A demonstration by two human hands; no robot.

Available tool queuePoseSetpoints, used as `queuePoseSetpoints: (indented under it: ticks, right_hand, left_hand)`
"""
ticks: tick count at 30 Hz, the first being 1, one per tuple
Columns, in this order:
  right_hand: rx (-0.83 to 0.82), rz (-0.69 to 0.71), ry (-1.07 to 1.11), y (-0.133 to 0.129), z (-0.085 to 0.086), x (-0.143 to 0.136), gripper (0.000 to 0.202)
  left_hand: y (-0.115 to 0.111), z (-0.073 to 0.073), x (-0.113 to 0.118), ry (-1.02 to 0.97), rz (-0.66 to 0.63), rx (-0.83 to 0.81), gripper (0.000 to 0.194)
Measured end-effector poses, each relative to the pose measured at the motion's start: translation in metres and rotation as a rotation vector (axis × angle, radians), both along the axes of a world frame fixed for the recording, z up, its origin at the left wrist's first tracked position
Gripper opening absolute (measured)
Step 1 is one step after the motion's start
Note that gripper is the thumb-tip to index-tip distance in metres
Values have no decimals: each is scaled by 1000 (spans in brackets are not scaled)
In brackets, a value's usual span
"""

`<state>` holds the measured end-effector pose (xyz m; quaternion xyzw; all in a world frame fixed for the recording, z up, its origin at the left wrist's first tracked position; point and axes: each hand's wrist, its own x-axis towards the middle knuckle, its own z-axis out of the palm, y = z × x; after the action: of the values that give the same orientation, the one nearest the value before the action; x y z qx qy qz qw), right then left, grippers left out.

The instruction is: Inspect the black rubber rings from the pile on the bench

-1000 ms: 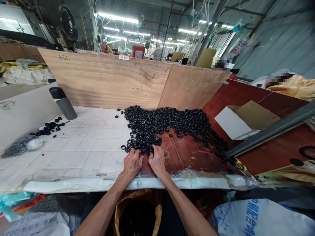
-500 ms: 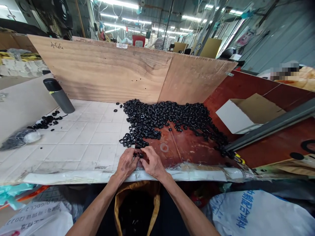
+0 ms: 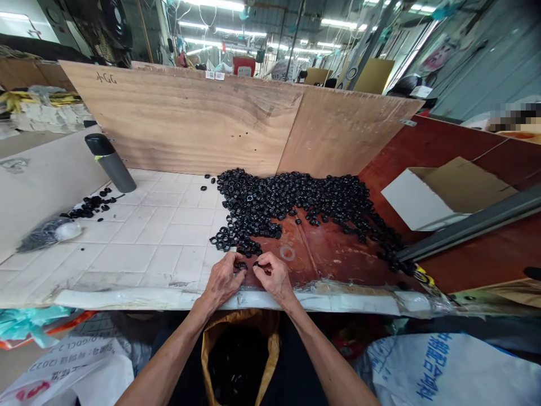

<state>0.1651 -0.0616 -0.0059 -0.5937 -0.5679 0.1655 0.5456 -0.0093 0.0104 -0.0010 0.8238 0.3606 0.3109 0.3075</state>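
Observation:
My left hand [image 3: 224,278] rests near the front edge of the table, its thumb and fingers closed around a black ring [image 3: 241,265]. Opposite it, my right hand [image 3: 274,277] pinches a small dark piece between thumb and forefinger; it looks like another black ring [image 3: 256,263]. A small gap separates the two hands. Just beyond the fingertips lies the front end of a large heap of black rings [image 3: 262,197], spread over white tiles and a red-brown board. Below the edge, an open yellow-brown sack [image 3: 206,344] between my legs contains dark pieces.
A wooden panel [image 3: 190,124] closes off the back. A grey bottle [image 3: 116,169] leans at the left, near loose black pieces [image 3: 91,206] and a plastic bag [image 3: 46,234]. On the right are an open cardboard box [image 3: 416,197] and a slanting metal bar [image 3: 469,228].
My hands have drawn apart, with the right one shifting rightward, and a dark piece now shows in its fingertips. The whole view has moved slightly to the right.

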Motion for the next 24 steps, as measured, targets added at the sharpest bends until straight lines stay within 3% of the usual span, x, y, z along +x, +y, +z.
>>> queuePoseSetpoints:
  ticks: [4,8,16,20,24]
  right_hand:
    - [-9,38,165,-2,5,2,11]
    - [-5,124,141,-4,11,1,7]
    - [-8,138,171,-3,10,0,8]
    - [-28,148,243,-2,9,0,8]
    - [-133,170,385,-4,7,1,15]
  left_hand:
    - [-1,-2,0,-101,-105,-95,31]
    - [0,-5,1,-233,-136,-195,25]
    - [4,-7,-1,-373,-212,-311,22]
    - [5,-2,1,-388,-205,-335,19]
    - [4,0,2,-419,-156,-532,21]
